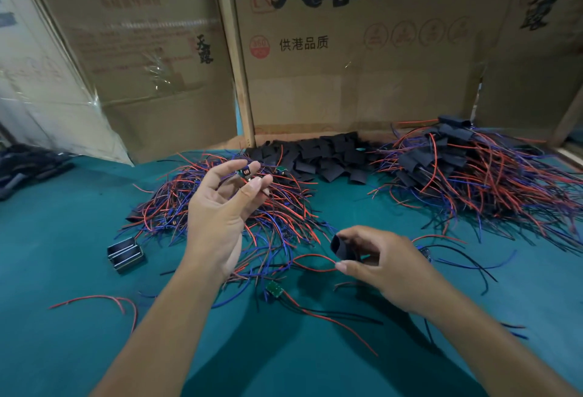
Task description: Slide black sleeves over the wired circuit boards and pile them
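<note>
Matt black sleeves [328,157] lie on smooth green cloth [79,333] before plain brown cardboard [362,81].

Both forearms are bare to the frame's edge; the hands [220,217] wear no gloves, rings or watch.

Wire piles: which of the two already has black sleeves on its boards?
The right pile, by the cardboard wall: black sleeves show among its red and blue wires. The left pile, behind the left hand, shows mostly bare wires.

Left hand [220,207] raised with fingers pinched; right hand [378,267] lower, fingers curled.
</note>
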